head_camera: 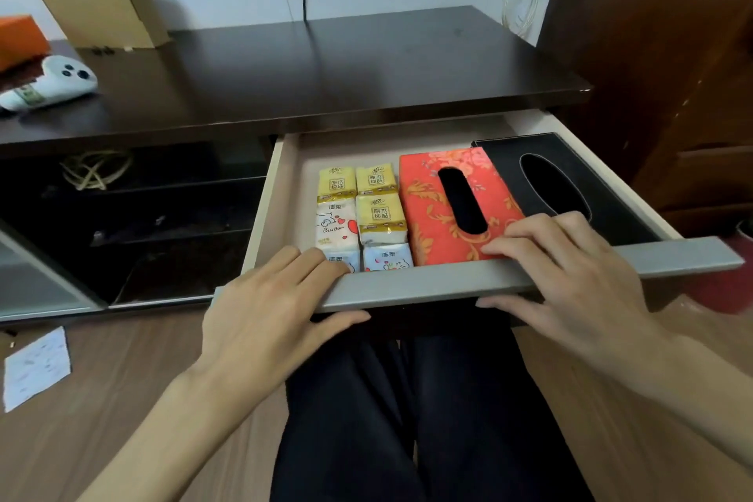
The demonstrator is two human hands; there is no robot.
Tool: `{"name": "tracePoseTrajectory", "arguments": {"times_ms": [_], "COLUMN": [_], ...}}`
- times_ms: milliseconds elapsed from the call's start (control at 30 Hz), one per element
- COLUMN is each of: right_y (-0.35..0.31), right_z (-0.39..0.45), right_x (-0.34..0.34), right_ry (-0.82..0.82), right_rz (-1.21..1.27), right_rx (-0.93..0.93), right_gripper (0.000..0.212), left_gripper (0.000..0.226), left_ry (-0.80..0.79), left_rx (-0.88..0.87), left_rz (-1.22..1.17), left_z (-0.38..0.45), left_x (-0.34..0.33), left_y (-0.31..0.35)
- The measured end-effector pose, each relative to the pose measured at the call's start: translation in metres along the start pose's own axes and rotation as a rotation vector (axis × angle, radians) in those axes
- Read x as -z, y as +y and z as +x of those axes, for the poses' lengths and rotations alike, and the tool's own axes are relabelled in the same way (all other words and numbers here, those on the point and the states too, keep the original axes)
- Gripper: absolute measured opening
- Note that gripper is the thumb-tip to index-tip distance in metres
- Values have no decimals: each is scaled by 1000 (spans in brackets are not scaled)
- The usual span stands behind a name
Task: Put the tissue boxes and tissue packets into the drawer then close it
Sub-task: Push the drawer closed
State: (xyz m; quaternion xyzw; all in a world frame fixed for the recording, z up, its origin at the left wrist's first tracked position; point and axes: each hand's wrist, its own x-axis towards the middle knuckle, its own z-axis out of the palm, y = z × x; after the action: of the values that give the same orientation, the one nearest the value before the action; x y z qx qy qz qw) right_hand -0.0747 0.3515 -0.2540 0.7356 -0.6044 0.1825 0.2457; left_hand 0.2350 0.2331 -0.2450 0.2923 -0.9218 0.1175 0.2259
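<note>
The drawer (481,281) stands pulled out from under the counter (326,65). Both hands grip its grey front edge: the left hand (269,314) near the left end, the right hand (570,277) right of the middle, each with fingers laid over the top of the edge and thumb underneath. Inside the drawer, six packets (358,212) lie in two columns at its left, the red box (432,208) beside them, the black box (570,179) against the right wall.
</note>
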Motion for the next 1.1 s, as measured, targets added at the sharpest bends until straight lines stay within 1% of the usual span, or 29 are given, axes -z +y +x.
{"name": "tracePoseTrajectory", "arguments": {"times_ms": [167, 367, 533, 633, 700, 767, 833, 900, 933, 967, 1000, 1033, 1100], "right_y": [16, 39, 41, 34, 34, 35, 37, 43, 48, 51, 53, 53, 51], "right_z": [23, 67, 91, 80, 61, 38, 16, 1, -3, -3, 0, 5, 16], "right_x": [-15, -43, -66, -74, -76, -76, -77, -80, -82, -84, -86, -88, -97], "right_ry": [-12, -22, -6, -38, -33, 19, 133, 244, 267, 258, 219, 171, 116], "right_rz": [-2, 38, 116, 169, 230, 340, 409, 437, 466, 505, 556, 599, 610], "right_rx": [-6, -70, -238, -282, -282, -359, -483, -681, -794, -888, -959, -1002, -1038], "right_gripper": [60, 55, 56, 67, 74, 74, 68, 67, 72, 76, 81, 85, 94], "left_gripper": [49, 50, 51, 44, 49, 57, 54, 55, 60, 69, 81, 92, 103], "left_ry": [-8, 27, 18, 50, 106, 211, 353, 455, 459, 415, 336, 253, 155], "left_rx": [12, 44, 107, 195, 293, 375, 440, 560, 651, 739, 794, 802, 725], "left_rz": [-1, 31, 44, -18, -113, -265, -387, -467, -508, -540, -558, -562, -559], "left_z": [22, 67, 101, 104, 91, 68, 43, 27, 24, 24, 24, 25, 26], "left_x": [-17, -43, -56, -59, -64, -71, -77, -84, -87, -91, -95, -98, -105], "left_y": [-17, -48, -67, -60, -47, -32, -20, -12, -10, -10, -9, -9, -8]}}
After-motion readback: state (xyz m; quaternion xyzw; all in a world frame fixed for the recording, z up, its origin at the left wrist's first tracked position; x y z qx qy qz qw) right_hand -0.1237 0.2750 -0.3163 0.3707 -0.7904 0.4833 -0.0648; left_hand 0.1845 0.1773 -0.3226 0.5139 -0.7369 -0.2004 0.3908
